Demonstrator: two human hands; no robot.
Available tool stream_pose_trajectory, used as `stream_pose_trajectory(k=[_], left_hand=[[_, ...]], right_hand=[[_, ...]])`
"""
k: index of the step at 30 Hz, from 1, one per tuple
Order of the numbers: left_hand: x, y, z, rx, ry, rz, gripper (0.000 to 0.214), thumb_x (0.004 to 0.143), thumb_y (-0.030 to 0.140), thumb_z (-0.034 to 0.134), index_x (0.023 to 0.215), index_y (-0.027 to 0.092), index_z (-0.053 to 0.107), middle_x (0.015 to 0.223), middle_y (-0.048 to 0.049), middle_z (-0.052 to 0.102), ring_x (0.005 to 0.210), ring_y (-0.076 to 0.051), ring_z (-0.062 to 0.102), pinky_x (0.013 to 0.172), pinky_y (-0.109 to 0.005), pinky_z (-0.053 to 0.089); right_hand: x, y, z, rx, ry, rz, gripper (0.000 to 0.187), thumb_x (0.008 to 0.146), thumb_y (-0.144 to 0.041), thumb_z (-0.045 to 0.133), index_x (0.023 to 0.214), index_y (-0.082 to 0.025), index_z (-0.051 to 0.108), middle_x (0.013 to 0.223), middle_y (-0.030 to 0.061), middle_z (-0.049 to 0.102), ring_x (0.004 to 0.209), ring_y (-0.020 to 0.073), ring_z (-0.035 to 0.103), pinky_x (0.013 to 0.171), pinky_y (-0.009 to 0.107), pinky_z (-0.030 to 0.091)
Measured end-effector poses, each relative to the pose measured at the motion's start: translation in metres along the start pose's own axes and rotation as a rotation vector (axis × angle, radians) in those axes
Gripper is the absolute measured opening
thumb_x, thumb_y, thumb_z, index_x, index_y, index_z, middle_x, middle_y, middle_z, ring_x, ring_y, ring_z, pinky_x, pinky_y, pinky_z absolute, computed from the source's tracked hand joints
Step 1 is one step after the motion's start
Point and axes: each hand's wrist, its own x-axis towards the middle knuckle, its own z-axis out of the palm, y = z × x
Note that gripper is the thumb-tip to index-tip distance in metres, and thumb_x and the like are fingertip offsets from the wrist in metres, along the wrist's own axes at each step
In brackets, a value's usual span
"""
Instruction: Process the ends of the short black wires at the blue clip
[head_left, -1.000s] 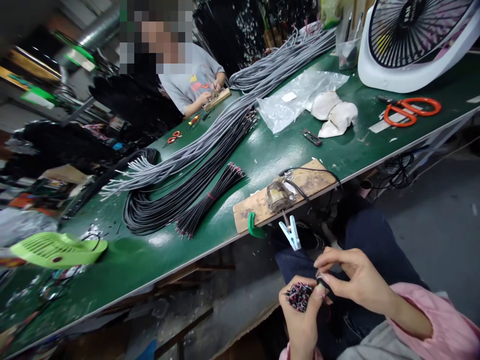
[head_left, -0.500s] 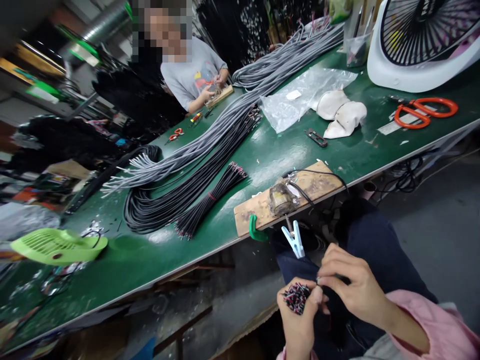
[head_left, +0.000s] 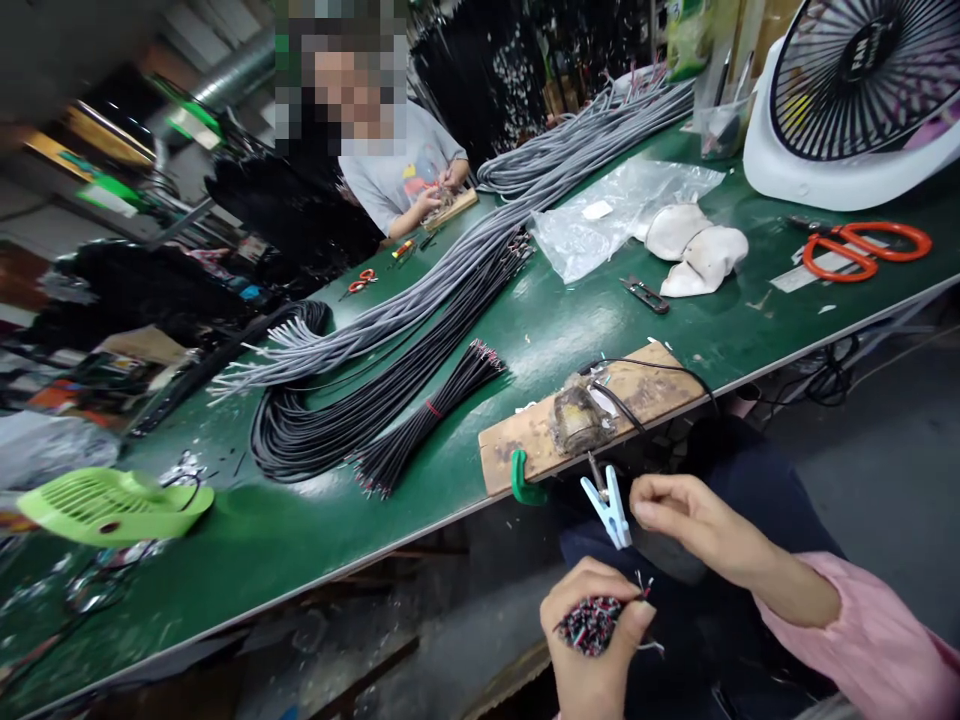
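Encircling bristly round wire bundle [head_left: 591,626]: left fingers [head_left: 592,578]

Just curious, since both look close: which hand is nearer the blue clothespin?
Right: the right hand appears just beside the clothespin; the left hand, holding a wire bundle, is lower in the picture.

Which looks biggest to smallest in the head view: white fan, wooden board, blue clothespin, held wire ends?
1. White fan, partly out of frame
2. Wooden board
3. Wire ends and blue clothespin: too alike to rank
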Motion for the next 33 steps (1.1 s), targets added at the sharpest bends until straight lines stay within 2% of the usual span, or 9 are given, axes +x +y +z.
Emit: stream_pose_trajectory(k=[4, 10, 14, 18, 22, 26, 30, 33], left_hand=[[0.005, 0.006, -0.001, -0.012, 0.038, 0.044, 0.008, 0.063, 0.026, 0.084, 0.062, 0.023, 0.077, 0.058, 0.0001, 0.068, 0.054, -0.014, 0.059, 0.056, -0.023, 0.043], [0.015, 0.002, -0.001, -0.027, 0.054, 0.071, 0.008, 0.064, 0.025, 0.084, 0.063, 0.023, 0.077, 0.059, -0.0003, 0.068, 0.054, -0.014, 0.059, 0.056, -0.022, 0.044], [0.019, -0.001, 0.002, -0.032, 0.052, 0.045, 0.008, 0.063, 0.026, 0.084, 0.062, 0.023, 0.077, 0.059, -0.0011, 0.069, 0.054, -0.015, 0.060, 0.057, -0.023, 0.045], [0.018, -0.003, 0.003, -0.039, 0.067, 0.007, 0.008, 0.064, 0.026, 0.083, 0.062, 0.022, 0.076, 0.056, -0.0016, 0.069, 0.050, -0.014, 0.058, 0.055, -0.023, 0.045], [0.015, 0.000, 0.003, -0.013, 0.078, -0.015, 0.009, 0.065, 0.025, 0.081, 0.061, 0.021, 0.075, 0.055, -0.0005, 0.066, 0.045, -0.011, 0.054, 0.049, -0.022, 0.042], [0.012, 0.005, 0.002, 0.021, 0.086, -0.009, 0.007, 0.065, 0.023, 0.081, 0.061, 0.021, 0.076, 0.056, -0.0014, 0.067, 0.047, -0.013, 0.057, 0.052, -0.024, 0.043], [0.009, 0.010, 0.000, 0.053, 0.042, -0.016, 0.006, 0.065, 0.022, 0.081, 0.062, 0.021, 0.076, 0.057, -0.0021, 0.068, 0.051, -0.016, 0.060, 0.056, -0.026, 0.045], [0.001, 0.007, -0.001, 0.097, -0.031, -0.021, 0.010, 0.070, 0.025, 0.079, 0.062, 0.019, 0.076, 0.058, -0.0036, 0.068, 0.054, -0.017, 0.061, 0.056, -0.026, 0.045]], right_hand=[[0.021, -0.003, 0.010, 0.056, -0.034, 0.007, 0.054, 0.086, -0.065, 0.053, 0.079, -0.013, 0.068, 0.067, 0.0014, 0.054, 0.063, 0.0131, 0.046, 0.059, 0.025, 0.038], [0.031, -0.005, 0.025, 0.375, -0.021, 0.088, 0.048, 0.074, -0.058, 0.073, 0.069, -0.011, 0.065, 0.061, -0.0008, 0.053, 0.054, 0.0090, 0.043, 0.051, 0.021, 0.034], [0.031, -0.007, 0.027, 0.453, -0.022, 0.114, 0.048, 0.069, -0.057, 0.078, 0.064, -0.012, 0.063, 0.059, -0.0012, 0.052, 0.053, 0.0085, 0.042, 0.050, 0.021, 0.034], [0.029, -0.001, 0.026, 0.516, -0.079, 0.133, 0.047, 0.074, -0.057, 0.074, 0.069, -0.011, 0.066, 0.065, 0.0015, 0.057, 0.055, 0.0097, 0.047, 0.053, 0.022, 0.038], [0.026, 0.014, 0.018, 0.569, -0.039, 0.154, 0.048, 0.080, -0.059, 0.067, 0.082, -0.012, 0.072, 0.074, 0.0050, 0.062, 0.064, 0.0138, 0.053, 0.060, 0.025, 0.043], [0.016, 0.025, 0.002, 0.454, 0.003, 0.102, 0.044, 0.084, -0.055, 0.066, 0.080, -0.012, 0.072, 0.069, 0.0034, 0.059, 0.062, 0.0116, 0.048, 0.057, 0.022, 0.038], [-0.002, 0.022, -0.012, 0.149, 0.046, 0.050, 0.029, 0.085, -0.043, 0.069, 0.085, -0.014, 0.071, 0.073, 0.0036, 0.062, 0.068, 0.0137, 0.054, 0.063, 0.024, 0.041], [-0.019, 0.015, -0.012, 0.027, 0.033, 0.000, 0.024, 0.084, -0.040, 0.070, 0.085, -0.016, 0.070, 0.075, 0.0031, 0.063, 0.070, 0.0154, 0.057, 0.066, 0.026, 0.044]])
